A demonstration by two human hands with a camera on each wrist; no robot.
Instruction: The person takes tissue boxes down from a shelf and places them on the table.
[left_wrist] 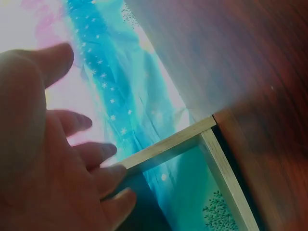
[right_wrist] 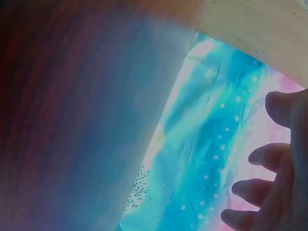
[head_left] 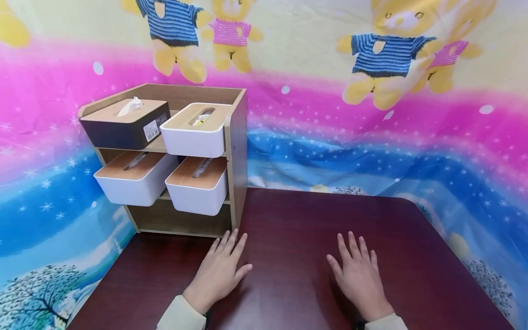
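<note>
L hand (head_left: 218, 272) spread just off front R corner of shelf unit (head_left: 238, 158); R hand (head_left: 360, 277) spread well R of unit; both empty. White boxes (head_left: 199, 199) in unit, fwd-L, L hand nearer, long axes prob. front-to-back.

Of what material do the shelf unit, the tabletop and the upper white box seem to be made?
Shelf unit: probably wood-grain board, matt; its flat panels have pale tan edges.
Tabletop: dark red-brown wood or veneer, glossy; grain and soft reflections show.
Upper white box: likely smooth plastic, evenly coloured with rounded corners; its tan lid looks wooden, perhaps only wood-look.
</note>
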